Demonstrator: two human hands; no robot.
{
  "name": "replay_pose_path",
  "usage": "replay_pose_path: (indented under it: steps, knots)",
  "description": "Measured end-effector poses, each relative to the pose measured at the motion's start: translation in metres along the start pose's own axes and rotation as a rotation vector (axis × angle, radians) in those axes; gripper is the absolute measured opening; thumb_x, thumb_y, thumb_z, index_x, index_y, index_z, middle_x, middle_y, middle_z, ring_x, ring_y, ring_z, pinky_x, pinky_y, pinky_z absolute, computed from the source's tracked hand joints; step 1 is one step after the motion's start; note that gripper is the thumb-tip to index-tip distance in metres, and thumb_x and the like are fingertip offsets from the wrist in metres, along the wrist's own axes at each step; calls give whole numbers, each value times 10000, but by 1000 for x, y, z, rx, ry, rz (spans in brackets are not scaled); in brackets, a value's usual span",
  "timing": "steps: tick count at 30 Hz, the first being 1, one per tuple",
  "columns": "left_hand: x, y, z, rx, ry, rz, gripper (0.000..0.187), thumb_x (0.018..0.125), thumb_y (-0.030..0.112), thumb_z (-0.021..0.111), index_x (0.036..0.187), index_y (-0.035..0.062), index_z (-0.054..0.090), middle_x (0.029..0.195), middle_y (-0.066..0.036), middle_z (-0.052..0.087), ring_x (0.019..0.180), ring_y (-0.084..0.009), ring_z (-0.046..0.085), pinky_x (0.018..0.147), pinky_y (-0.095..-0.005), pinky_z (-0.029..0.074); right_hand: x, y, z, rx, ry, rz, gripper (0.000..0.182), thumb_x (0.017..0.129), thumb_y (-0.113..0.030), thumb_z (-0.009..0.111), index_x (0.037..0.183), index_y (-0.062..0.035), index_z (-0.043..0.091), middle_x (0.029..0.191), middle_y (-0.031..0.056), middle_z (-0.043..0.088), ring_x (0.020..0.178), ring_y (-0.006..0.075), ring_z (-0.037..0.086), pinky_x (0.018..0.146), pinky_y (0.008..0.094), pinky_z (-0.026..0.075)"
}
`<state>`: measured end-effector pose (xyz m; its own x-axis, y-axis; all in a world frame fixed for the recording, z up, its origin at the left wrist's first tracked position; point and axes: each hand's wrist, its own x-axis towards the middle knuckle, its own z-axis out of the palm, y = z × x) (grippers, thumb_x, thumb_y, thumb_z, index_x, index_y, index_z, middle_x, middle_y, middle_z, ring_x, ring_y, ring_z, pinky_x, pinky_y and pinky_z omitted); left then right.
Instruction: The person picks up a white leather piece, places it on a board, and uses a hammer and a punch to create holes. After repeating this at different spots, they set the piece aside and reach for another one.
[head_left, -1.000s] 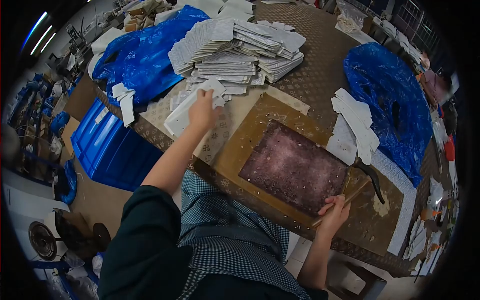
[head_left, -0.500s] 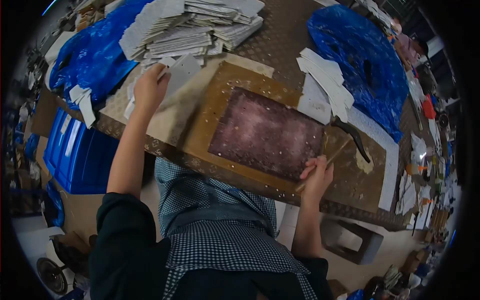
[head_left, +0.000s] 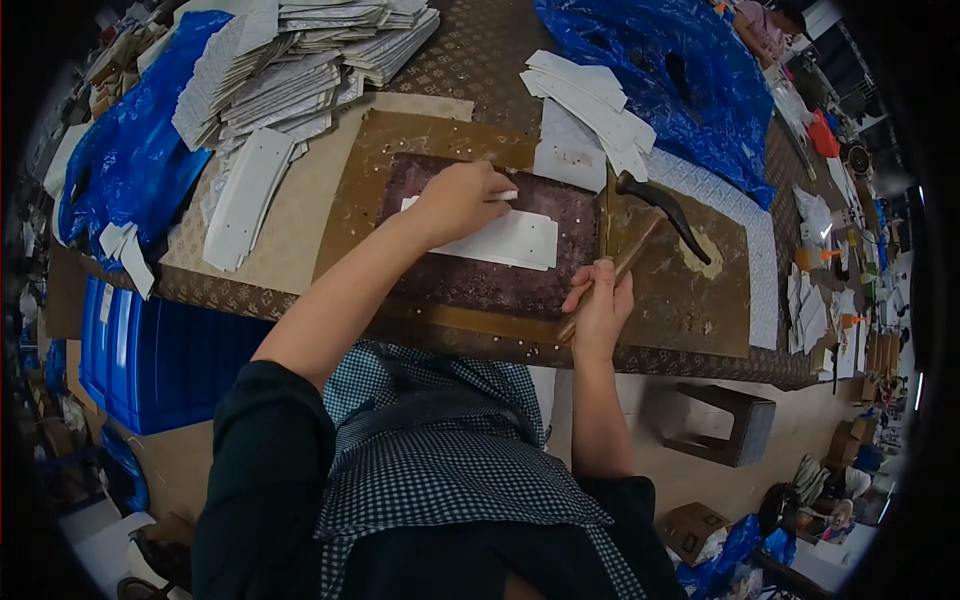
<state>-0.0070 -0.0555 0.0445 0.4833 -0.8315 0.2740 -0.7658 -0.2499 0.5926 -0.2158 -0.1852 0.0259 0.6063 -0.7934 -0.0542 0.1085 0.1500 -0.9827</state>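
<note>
My left hand (head_left: 458,203) is over the dark reddish pad (head_left: 470,292), its fingers closed on a small white piece (head_left: 508,195). Beneath and beside it, a white strip (head_left: 510,240) with small holes lies flat on the pad. My right hand (head_left: 602,305) is wrapped round the wooden handle of a hammer (head_left: 640,246), near the pad's right corner. The hammer's dark curved head points away from me, over the brown board (head_left: 725,310).
White pieces are stacked (head_left: 290,70) at the back left, with several strips (head_left: 250,195) in front. More white pieces (head_left: 590,95) lie behind the pad. Blue plastic (head_left: 670,80) is at the back right. A blue bin (head_left: 165,350) stands below left. A person (head_left: 765,28) is far right.
My left hand has moved from the stack to the pad, where a white strip now lies. My right hand still holds the hammer. The whole view has shifted.
</note>
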Motion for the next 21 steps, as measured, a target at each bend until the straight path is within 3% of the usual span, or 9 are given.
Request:
replay_pose_path:
  steps: [3,4,7,8,11,12,16,19,21]
  knots:
    - [-20,-2,-3,-308,232,-246,269,883,180,666,1106,32,683,918,-77,690,804,-173,641,728,-289,489,0,0,-1,-22,-28,-14,263,1006,-276,514,1050,-18,482,757,89,587,458,112,505,425,223,406]
    - [-29,-5,-7,-444,249,-383,244,938,188,631,1112,22,670,935,-36,682,819,-102,606,720,-239,467,0,1,-2,-36,-53,-34,268,1009,-279,515,1050,-17,481,768,97,602,456,110,505,424,224,407]
    - [-60,-12,-11,-872,494,-364,222,965,183,601,1103,20,661,924,-19,677,792,-81,586,700,-226,455,-2,0,1,-91,-145,-55,263,1014,-268,512,1055,-10,479,830,131,652,446,102,503,423,223,409]
    - [-70,-12,-11,-774,553,-413,191,970,162,599,1061,8,666,899,-13,668,776,-63,563,680,-227,451,-4,-3,3,-113,-176,-54,258,1015,-261,510,1057,-8,478,856,144,670,443,100,502,423,222,410]
    - [-97,-29,-14,-313,470,-361,181,955,149,625,1046,-1,671,869,-8,661,772,-59,561,679,-220,451,-13,-13,24,-85,-283,39,262,1015,-257,511,1068,-2,480,943,177,696,437,94,501,421,217,408]
    - [-98,-27,-18,-319,455,-376,178,951,147,631,1039,-2,673,863,-8,661,771,-61,562,682,-219,452,-13,-10,30,-85,-312,55,273,1014,-273,507,1067,-6,492,1009,216,693,439,87,493,419,208,411]
    - [-91,-26,-21,-332,470,-380,175,940,147,648,1028,-1,682,846,-9,666,770,-68,572,695,-221,461,-14,-5,52,-235,-331,41,292,1014,-290,506,1053,-1,482,1059,210,692,437,88,499,408,207,403]
    - [-83,-34,-16,-332,466,-371,176,935,147,654,1026,1,687,860,-15,675,786,-74,588,710,-227,471,-13,0,54,-254,-292,67,287,1012,-263,521,1067,17,492,1031,134,711,445,92,518,426,224,431]
    - [-81,-36,-13,-350,459,-363,173,930,145,658,1020,0,690,875,-19,682,799,-79,598,719,-231,478,-12,1,53,-241,-281,68,289,1014,-266,517,1072,16,490,1031,137,710,445,97,519,430,228,436]
